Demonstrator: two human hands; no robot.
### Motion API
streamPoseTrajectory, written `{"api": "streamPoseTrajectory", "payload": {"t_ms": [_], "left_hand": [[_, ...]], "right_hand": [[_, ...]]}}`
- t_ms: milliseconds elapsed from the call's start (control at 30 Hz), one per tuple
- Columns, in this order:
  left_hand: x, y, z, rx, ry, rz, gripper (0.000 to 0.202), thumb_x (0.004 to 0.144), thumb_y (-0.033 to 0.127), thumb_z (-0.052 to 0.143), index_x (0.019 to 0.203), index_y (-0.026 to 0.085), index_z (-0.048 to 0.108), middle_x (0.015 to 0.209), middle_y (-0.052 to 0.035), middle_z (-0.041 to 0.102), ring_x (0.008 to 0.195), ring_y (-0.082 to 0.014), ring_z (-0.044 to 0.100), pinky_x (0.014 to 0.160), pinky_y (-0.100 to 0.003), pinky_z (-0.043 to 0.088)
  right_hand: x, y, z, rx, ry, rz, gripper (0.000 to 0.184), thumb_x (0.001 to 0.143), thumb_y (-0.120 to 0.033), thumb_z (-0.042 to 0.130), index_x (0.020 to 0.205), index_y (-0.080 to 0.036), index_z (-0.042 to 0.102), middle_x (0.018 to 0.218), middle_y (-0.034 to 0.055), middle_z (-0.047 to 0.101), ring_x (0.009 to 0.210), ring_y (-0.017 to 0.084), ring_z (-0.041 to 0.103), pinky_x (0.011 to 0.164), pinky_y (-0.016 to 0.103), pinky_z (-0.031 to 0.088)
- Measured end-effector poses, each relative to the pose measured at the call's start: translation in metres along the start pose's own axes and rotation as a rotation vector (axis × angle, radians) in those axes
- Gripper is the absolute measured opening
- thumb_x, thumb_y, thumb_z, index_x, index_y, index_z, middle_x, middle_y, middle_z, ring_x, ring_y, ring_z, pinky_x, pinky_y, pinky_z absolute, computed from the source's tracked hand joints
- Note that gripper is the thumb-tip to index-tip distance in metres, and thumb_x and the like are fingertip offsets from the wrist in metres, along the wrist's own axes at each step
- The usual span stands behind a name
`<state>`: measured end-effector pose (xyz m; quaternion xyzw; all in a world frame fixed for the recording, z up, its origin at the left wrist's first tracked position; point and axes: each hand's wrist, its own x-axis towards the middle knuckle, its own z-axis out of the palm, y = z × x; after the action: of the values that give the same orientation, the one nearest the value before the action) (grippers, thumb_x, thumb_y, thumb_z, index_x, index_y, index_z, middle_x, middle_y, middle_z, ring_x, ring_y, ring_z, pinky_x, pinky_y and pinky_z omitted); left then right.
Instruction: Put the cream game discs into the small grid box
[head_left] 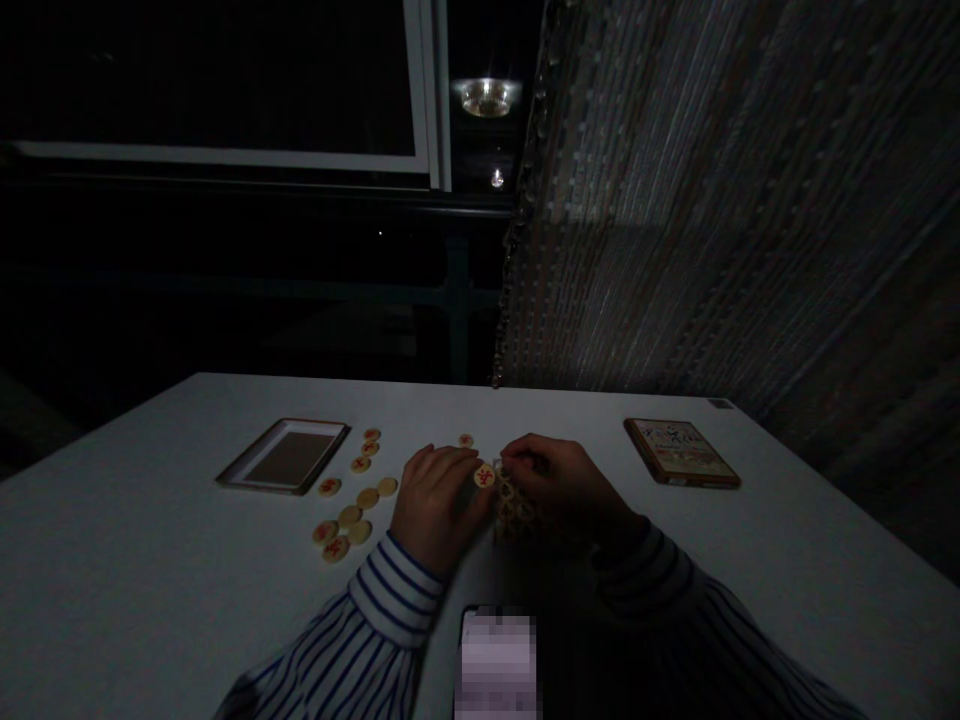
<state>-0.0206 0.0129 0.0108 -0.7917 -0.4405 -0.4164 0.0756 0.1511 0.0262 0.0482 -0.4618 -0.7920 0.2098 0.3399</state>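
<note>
L fingers (453,464) gripping round tan pc (485,476), red char on face, R fingers (528,447) bent, can't tell grip

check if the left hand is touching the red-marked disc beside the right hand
Touching. The head view shows the left hand holding the red-marked disc by its edge, between thumb and forefinger, marked face toward the camera.

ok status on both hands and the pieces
Left hand holding red-marked piece. Right hand at dark-marked pieces, grip unclear, partly hiding them. Loose pieces lie to the left.
</note>
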Motion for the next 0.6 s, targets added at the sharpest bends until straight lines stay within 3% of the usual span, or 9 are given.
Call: {"api": "streamPoseTrajectory", "payload": {"t_ms": [233, 433, 600], "left_hand": [[-0.009, 0.000, 0.007, -0.026, -0.047, -0.003, 0.020, 0.076, 0.028, 0.053, 0.091, 0.017, 0.059, 0.090, -0.0059, 0.065, 0.087, -0.0195, 0.056, 0.085, -0.041, 0.039], [-0.013, 0.000, 0.012, -0.068, 0.004, -0.014, 0.020, 0.074, 0.027, 0.056, 0.090, 0.017, 0.059, 0.086, -0.0052, 0.066, 0.083, -0.0193, 0.058, 0.079, -0.040, 0.043], [-0.017, 0.001, 0.017, -0.254, -0.026, -0.183, 0.024, 0.070, 0.029, 0.060, 0.091, 0.016, 0.062, 0.088, -0.0081, 0.066, 0.085, -0.0206, 0.060, 0.076, -0.038, 0.047]], "right_hand": [[-0.001, 0.011, 0.010, 0.161, -0.154, 0.086, 0.021, 0.075, -0.034, 0.053, 0.086, -0.018, 0.061, 0.074, 0.0007, 0.065, 0.068, 0.012, 0.059, 0.061, 0.023, 0.043], [-0.001, 0.015, 0.015, 0.237, -0.160, 0.107, 0.019, 0.073, -0.032, 0.054, 0.083, -0.017, 0.062, 0.072, 0.0013, 0.065, 0.066, 0.012, 0.059, 0.058, 0.022, 0.044], [0.000, 0.017, 0.013, 0.221, -0.172, 0.126, 0.019, 0.072, -0.031, 0.055, 0.083, -0.018, 0.064, 0.075, 0.0017, 0.066, 0.069, 0.013, 0.060, 0.061, 0.023, 0.045]]}}
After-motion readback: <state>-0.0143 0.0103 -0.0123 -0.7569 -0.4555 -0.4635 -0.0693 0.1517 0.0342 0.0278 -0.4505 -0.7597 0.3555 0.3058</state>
